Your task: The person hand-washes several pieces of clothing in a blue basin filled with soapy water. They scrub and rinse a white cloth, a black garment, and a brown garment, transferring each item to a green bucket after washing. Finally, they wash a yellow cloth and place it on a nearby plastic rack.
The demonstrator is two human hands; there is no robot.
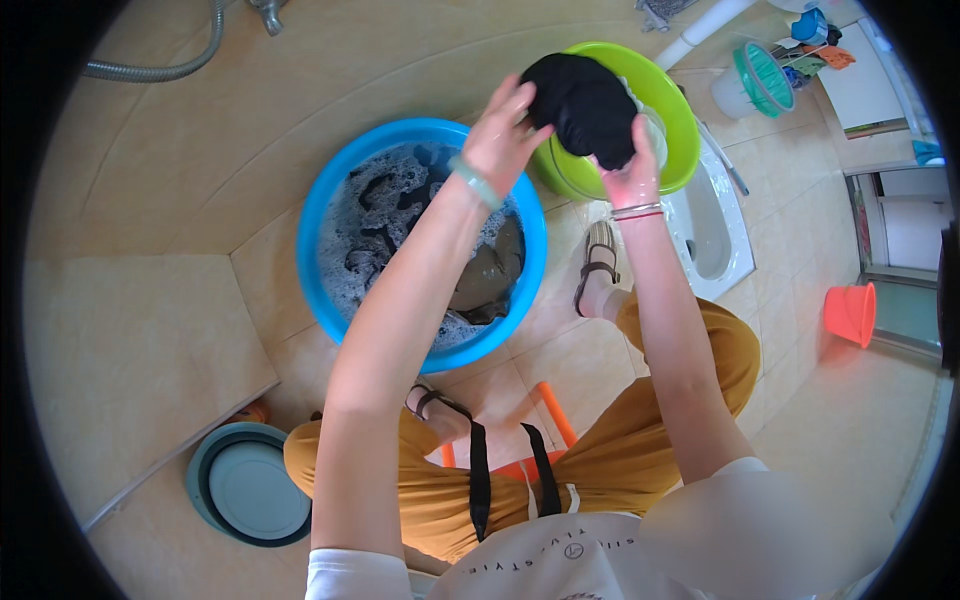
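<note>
A bunched black cloth [582, 108], which looks like a wet garment, is held up between both my hands. My left hand [497, 138] grips its left side, the wrist wearing a pale green bangle. On the lower right side, my right hand [634, 172] has its fingers round the cloth. Beneath it stands a lime green basin [684, 130], its inside mostly hidden by the cloth, with something pale showing. To the left is a large blue basin [308, 245] of sudsy water, where dark and brownish clothes [490, 275] soak.
A white squat toilet [735, 245] is set in the tiled floor at right. A bin with a green liner [765, 80] stands beyond it. An orange bucket [850, 314] is far right, a grey-green basin [258, 485] at lower left. An orange stool [556, 414] is under me.
</note>
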